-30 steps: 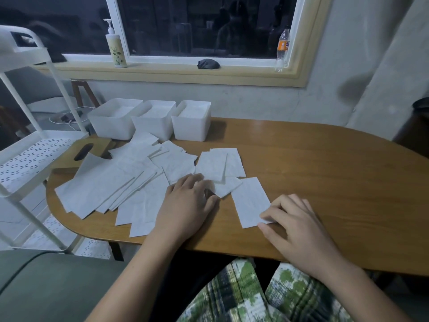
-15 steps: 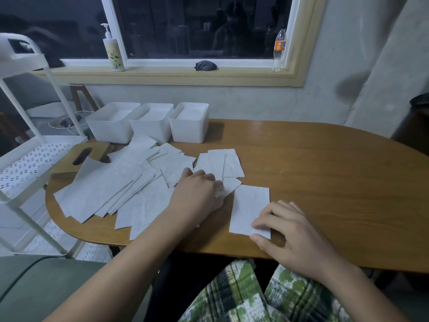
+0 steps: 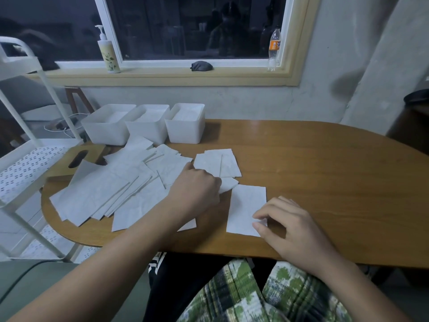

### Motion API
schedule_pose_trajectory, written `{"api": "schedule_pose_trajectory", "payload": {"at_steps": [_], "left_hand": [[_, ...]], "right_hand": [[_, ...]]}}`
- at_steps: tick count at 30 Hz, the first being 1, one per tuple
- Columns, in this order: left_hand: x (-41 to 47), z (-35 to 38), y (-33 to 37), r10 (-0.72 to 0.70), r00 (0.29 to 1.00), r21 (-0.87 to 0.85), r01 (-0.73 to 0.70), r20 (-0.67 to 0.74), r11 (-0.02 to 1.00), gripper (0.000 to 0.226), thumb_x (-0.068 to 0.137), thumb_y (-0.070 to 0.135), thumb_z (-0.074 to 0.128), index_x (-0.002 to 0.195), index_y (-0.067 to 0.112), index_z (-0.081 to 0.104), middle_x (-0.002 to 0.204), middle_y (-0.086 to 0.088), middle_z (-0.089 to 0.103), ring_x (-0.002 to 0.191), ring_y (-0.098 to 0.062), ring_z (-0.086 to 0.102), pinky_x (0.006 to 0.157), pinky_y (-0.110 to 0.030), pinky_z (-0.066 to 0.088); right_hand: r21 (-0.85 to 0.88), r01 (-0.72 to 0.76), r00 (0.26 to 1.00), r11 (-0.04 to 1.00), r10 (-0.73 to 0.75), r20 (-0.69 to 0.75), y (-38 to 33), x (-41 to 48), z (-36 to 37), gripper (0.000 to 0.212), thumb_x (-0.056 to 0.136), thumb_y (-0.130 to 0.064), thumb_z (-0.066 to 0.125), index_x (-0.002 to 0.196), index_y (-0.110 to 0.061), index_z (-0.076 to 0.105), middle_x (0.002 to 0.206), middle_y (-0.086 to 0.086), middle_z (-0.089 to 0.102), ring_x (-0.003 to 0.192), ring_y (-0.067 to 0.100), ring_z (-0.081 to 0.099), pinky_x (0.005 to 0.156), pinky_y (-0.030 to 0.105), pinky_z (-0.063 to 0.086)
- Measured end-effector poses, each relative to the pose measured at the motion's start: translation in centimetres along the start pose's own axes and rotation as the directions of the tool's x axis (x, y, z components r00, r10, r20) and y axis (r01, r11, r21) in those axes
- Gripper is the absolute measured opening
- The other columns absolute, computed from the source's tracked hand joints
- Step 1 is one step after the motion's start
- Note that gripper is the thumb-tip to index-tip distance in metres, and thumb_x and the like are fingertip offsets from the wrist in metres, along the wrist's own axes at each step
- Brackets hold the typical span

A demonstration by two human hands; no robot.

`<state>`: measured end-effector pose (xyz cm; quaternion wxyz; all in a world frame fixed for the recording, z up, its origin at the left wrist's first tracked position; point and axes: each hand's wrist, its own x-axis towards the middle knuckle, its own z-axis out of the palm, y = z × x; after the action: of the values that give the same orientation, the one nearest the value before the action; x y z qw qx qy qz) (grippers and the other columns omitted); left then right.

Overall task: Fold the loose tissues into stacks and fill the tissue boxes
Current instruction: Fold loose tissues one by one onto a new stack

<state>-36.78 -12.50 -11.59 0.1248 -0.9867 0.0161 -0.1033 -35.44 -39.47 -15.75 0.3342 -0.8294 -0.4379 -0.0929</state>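
Now pinching the near corner of the single tissue (image 3: pixel 247 205) with the right hand (image 3: pixel 294 226), probably for holding it in place as a stack base; curling the left hand (image 3: pixel 197 189) over the edge of the loose pile (image 3: pixel 111 189) on the bench (image 3: pixel 325 170), grip hidden, near the tissue boxes (image 3: pixel 184 129) behind.

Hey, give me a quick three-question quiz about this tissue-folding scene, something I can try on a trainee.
1. How many white tissue boxes stand on the wooden table?
2. True or false: the right hand pinches a corner of the separate tissue.
3. On the windowsill, the pump bottle stands: A) left of the orange-labelled bottle; B) right of it; C) touching it.
Key: 1 three; 2 true; 3 A.
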Motion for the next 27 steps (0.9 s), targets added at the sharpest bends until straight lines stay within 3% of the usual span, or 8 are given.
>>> {"api": "schedule_pose_trajectory", "payload": {"at_steps": [4, 7, 10, 14, 18, 21, 25, 27], "left_hand": [[-0.2, -0.7, -1.1, -0.017, 1.0, -0.074, 0.017, 0.01, 0.997, 0.018, 0.105, 0.031, 0.055, 0.1, 0.023, 0.071, 0.085, 0.0, 0.072, 0.078, -0.02, 0.063, 0.098, -0.034, 0.042], [-0.5, -1.3, -2.3, -0.011, 0.993, -0.159, -0.007, -0.115, 0.987, 0.009, 0.101, 0.032, 0.064, 0.1, 0.028, 0.072, 0.089, 0.005, 0.072, 0.084, -0.018, 0.066, 0.088, -0.032, 0.038], [-0.8, -2.2, -2.9, -0.02, 0.975, -0.191, -0.023, -0.219, 0.981, 0.01, 0.098, 0.035, 0.066, 0.097, 0.027, 0.072, 0.086, 0.007, 0.071, 0.082, -0.02, 0.066, 0.085, -0.035, 0.043], [-1.1, -3.6, -3.5, -0.022, 0.939, -0.256, -0.071, -0.343, 0.964, 0.007, 0.094, 0.033, 0.069, 0.092, 0.027, 0.071, 0.082, 0.009, 0.07, 0.08, -0.021, 0.066, 0.078, -0.038, 0.048], [-1.6, -5.2, -4.0, -0.058, 0.928, -0.376, -0.092, -0.369, 0.922, 0.004, 0.094, 0.032, 0.072, 0.094, 0.028, 0.071, 0.089, 0.015, 0.072, 0.085, -0.015, 0.067, 0.077, -0.041, 0.054], [-1.9, -5.9, -4.1, -0.117, 0.929, -0.545, -0.101, -0.352, 0.832, 0.005, 0.097, 0.031, 0.072, 0.097, 0.027, 0.075, 0.094, 0.016, 0.075, 0.087, -0.005, 0.069, 0.076, -0.036, 0.061], [-2.4, -6.0, -3.6, -0.23, 0.949, -0.809, -0.041, -0.215, 0.587, 0.013, 0.098, 0.042, 0.074, 0.107, 0.033, 0.072, 0.1, 0.02, 0.076, 0.099, 0.002, 0.071, 0.074, -0.012, 0.051], [-2.8, -5.7, -3.2, -0.234, 0.969, -0.885, 0.034, -0.086, 0.465, 0.024, 0.095, 0.049, 0.076, 0.115, 0.037, 0.069, 0.101, 0.019, 0.076, 0.099, -0.001, 0.072, 0.072, -0.014, 0.053]], "right_hand": [[0.039, -0.018, 0.998, 0.999, 0.021, -0.063, 0.0, 0.6, -0.3, 0.007, 0.1, -0.022, 0.074, 0.097, -0.028, 0.073, 0.095, -0.019, 0.065, 0.096, 0.013, 0.064, 0.088, 0.036, 0.049], [0.057, -0.036, 0.99, 0.998, 0.043, -0.135, -0.1, 2.1, -0.5, 0.007, 0.099, -0.02, 0.075, 0.105, -0.024, 0.074, 0.102, -0.019, 0.066, 0.104, 0.01, 0.064, 0.096, 0.034, 0.048], [0.028, -0.063, 0.991, 0.998, 0.066, -0.118, -0.8, 5.1, -0.8, 0.03, 0.098, -0.029, 0.076, 0.127, -0.027, 0.068, 0.121, -0.02, 0.06, 0.121, 0.005, 0.058, 0.11, 0.033, 0.044], [0.02, -0.128, 0.991, 0.992, 0.129, -0.04, -1.9, 9.2, -0.6, 0.057, 0.096, -0.041, 0.076, 0.147, -0.038, 0.051, 0.142, -0.024, 0.046, 0.138, 0.009, 0.046, 0.112, 0.035, 0.044], [0.026, -0.125, 0.992, 0.992, 0.125, -0.002, -1.7, 11.6, -0.2, 0.037, 0.097, -0.043, 0.074, 0.132, -0.041, 0.061, 0.135, -0.026, 0.052, 0.13, 0.009, 0.049, 0.105, 0.032, 0.041], [0.192, -0.072, 0.996, 0.979, 0.079, -0.031, -1.5, 12.2, -0.3, 0.004, 0.099, -0.033, 0.073, 0.103, -0.034, 0.073, 0.106, -0.02, 0.069, 0.107, 0.006, 0.062, 0.093, 0.038, 0.052], [0.419, -0.084, 0.991, 0.904, 0.119, -0.059, -1.4, 12.1, -1.2, 0.007, 0.102, -0.028, 0.072, 0.096, -0.026, 0.073, 0.085, -0.001, 0.071, 0.082, 0.028, 0.065, 0.075, 0.048, 0.054], [0.471, -0.054, 0.99, 0.881, 0.109, -0.09, -1.2, 11.8, -1.9, 0.009, 0.103, -0.028, 0.072, 0.097, -0.021, 0.072, 0.087, 0.011, 0.071, 0.084, 0.039, 0.064, 0.076, 0.052, 0.053]]}}
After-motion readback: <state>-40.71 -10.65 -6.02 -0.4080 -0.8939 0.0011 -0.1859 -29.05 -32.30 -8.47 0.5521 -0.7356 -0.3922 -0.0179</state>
